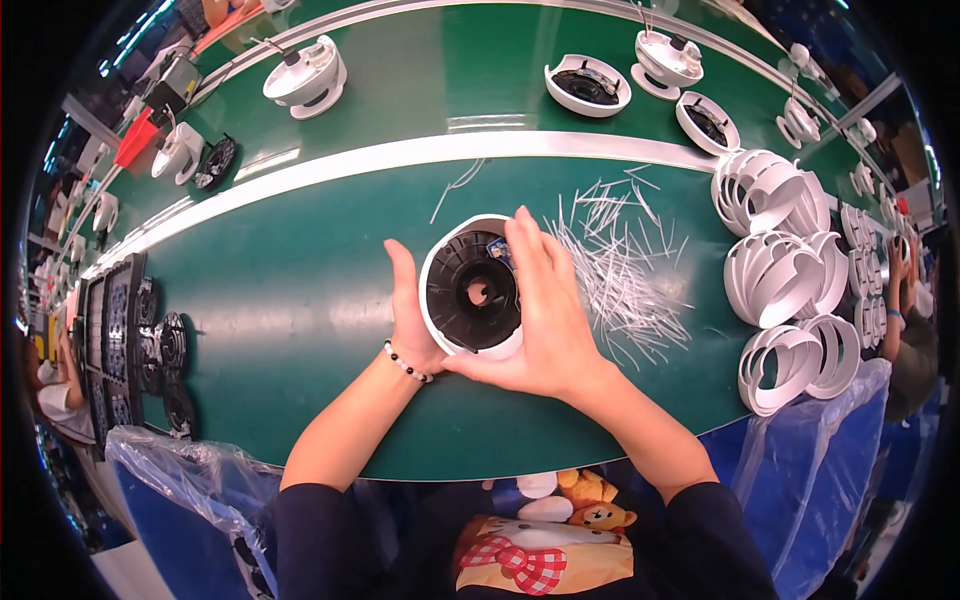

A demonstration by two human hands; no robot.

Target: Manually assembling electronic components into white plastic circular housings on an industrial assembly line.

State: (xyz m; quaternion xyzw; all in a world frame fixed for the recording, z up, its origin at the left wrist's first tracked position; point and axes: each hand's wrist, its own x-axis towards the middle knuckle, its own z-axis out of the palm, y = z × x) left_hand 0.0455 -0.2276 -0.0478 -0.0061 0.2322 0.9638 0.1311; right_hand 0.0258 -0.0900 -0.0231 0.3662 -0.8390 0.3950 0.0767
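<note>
Head view: over the green table (300,260), the right hand (548,320), fingers close together, and left hand (412,325), thumb spread, other fingers mostly hidden, hold the white shell (506,346) between them. Even pressure should keep the black insert (452,275) square; spare the blue board (499,251).

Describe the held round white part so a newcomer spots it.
Over the green tabletop, left of the thin white strips, the bare left hand and right hand grip a round white shell lined in black. Unlike the stacked white rings at right, its interior is black with a central hole.
</note>
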